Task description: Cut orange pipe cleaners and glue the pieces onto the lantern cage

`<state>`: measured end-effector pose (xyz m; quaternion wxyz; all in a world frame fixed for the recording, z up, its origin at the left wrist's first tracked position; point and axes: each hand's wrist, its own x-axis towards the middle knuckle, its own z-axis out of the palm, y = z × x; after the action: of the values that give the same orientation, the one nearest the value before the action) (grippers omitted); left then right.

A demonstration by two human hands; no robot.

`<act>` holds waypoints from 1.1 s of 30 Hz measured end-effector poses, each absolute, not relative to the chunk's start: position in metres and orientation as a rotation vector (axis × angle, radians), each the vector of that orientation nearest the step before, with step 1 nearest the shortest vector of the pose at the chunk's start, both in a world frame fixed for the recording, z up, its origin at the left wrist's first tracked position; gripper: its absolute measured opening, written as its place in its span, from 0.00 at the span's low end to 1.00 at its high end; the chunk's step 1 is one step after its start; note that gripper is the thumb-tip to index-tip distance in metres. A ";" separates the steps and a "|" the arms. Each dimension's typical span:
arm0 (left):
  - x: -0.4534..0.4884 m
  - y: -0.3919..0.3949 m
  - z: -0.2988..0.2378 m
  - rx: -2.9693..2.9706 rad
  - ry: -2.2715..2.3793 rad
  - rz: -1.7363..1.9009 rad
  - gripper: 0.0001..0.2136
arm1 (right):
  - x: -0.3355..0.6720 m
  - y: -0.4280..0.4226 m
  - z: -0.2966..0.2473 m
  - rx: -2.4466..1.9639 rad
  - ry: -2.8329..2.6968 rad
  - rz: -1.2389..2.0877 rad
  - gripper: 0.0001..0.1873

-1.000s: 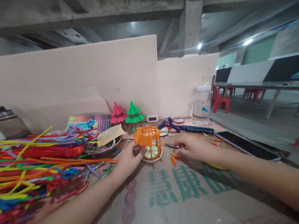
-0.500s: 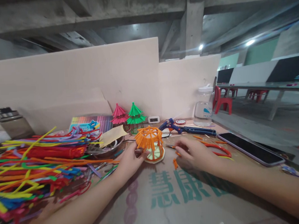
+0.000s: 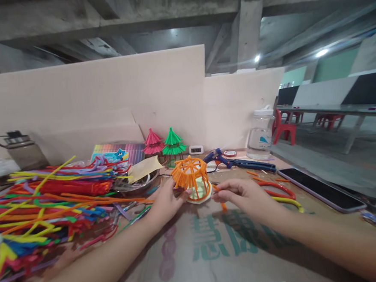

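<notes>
A small pavilion model (image 3: 190, 171) made of orange pipe cleaners stands in front of me, with a round slatted roof, posts and a pale base (image 3: 201, 198). My left hand (image 3: 166, 201) is closed on its left side, thumb near the base. My right hand (image 3: 241, 193) pinches a short orange pipe cleaner piece (image 3: 215, 189) just right of the model's posts. Whether that piece touches the model I cannot tell. Another short orange piece (image 3: 224, 206) lies on the table below my right fingers.
Loose colored pipe cleaners (image 3: 51, 206) heap at left. Behind stand a pink pavilion (image 3: 153, 141), a green one (image 3: 172, 142) and a small clock (image 3: 196, 150). A glue gun (image 3: 218, 157), orange-handled tool (image 3: 279, 188), phone (image 3: 320, 189) and clear bottle (image 3: 260, 134) are at right.
My right hand has come up and left from the table to the model's side, with the short orange piece between its fingertips. My left hand keeps its hold. The view has turned slightly left.
</notes>
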<state>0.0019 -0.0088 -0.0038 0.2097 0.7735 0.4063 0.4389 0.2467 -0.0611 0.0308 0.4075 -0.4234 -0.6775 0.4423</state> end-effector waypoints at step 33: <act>0.001 -0.012 0.001 2.344 1.107 1.187 0.21 | 0.201 -0.063 0.032 -0.985 -1.693 0.809 0.15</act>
<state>0.0011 -0.0116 0.0012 0.1446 0.8136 0.3842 0.4118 0.2012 -0.0635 0.0320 0.4892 -0.4052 -0.6968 0.3331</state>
